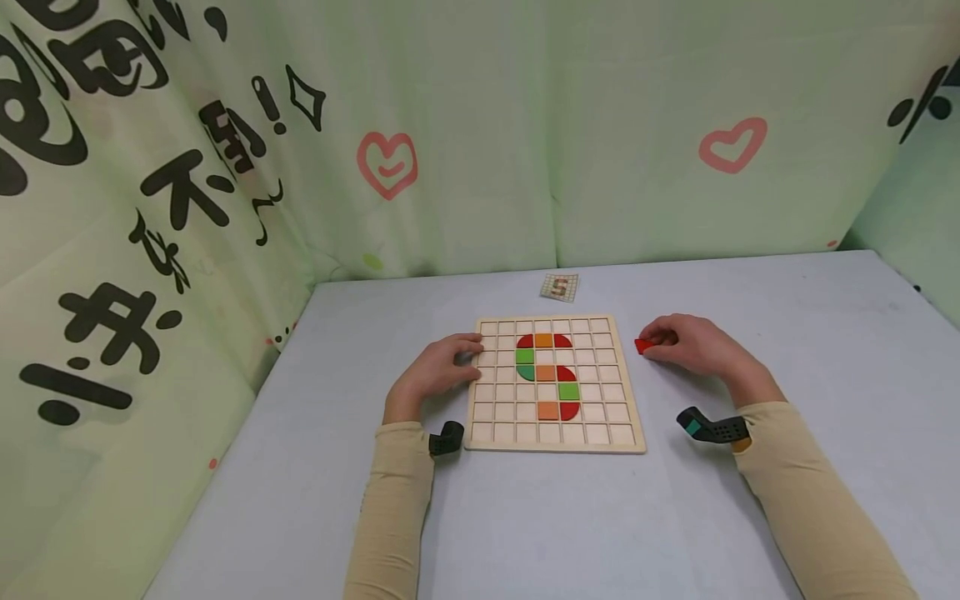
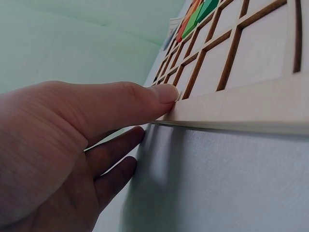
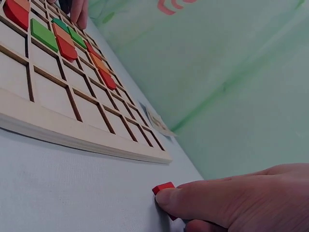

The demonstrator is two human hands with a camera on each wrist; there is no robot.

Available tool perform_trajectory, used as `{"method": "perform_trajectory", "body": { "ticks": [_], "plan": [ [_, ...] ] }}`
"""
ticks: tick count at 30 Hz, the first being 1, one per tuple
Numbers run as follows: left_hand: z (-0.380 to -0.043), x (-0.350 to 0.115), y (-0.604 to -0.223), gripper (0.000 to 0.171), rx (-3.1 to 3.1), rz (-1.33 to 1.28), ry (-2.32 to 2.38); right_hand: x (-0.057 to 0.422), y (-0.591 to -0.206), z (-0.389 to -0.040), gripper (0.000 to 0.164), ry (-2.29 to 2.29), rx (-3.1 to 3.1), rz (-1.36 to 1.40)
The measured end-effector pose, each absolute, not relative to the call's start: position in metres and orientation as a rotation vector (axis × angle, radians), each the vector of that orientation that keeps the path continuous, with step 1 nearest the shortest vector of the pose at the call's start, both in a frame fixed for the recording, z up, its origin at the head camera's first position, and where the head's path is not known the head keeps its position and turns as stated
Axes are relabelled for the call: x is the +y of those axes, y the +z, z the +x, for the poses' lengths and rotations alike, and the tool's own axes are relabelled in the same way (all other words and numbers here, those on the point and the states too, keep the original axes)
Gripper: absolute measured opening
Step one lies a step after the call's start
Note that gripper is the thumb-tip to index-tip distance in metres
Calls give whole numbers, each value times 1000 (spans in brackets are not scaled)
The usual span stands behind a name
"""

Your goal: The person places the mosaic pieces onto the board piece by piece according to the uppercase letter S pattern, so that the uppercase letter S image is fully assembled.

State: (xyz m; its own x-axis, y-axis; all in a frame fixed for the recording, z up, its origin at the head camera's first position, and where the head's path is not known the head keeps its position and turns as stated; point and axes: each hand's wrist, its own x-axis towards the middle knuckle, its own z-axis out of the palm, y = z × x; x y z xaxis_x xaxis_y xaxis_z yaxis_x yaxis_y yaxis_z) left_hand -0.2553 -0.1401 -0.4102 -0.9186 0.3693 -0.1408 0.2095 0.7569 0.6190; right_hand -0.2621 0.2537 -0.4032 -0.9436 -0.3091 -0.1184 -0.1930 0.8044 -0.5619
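A square wooden grid board lies on the table, with red, orange and green pieces forming an S-like curve in its cells. At the board's left edge is my left hand, thumb and fingertips touching the rim. The left wrist view shows that thumb resting on the wooden frame, the other fingers loosely extended beside it. To the right of the board, my right hand pinches a small red piece between thumb and fingers. In the right wrist view the red piece is close over the white tabletop, partly covered by the thumb.
Behind the board lies a small card with a grid and an S pattern. A white cloth covers the table. Light green curtains with hearts and black lettering hang along the back and left side.
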Motion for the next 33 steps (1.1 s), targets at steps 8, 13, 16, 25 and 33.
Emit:
{"method": "perform_trajectory", "body": {
  "ticks": [8, 13, 16, 25, 33],
  "plan": [
    [-256, -141, -411, 49, 2702, 454, 897, 252, -405, -263, 32, -828, 2795, -390],
    [-257, -141, -411, 48, 2699, 456, 896, 251, -406, -263, 33, -822, 2801, -387],
    [-257, -141, -411, 49, 2696, 455, 898, 250, -406, -264, 30, -825, 2797, -392],
    [-256, -141, -412, 49, 2696, 440, 912, 249, -408, -265, 30, -819, 2800, -440],
    [-257, -141, -413, 49, 2696, 444, 917, 249, -406, -262, 39, -820, 2788, -419]
  ]
}}
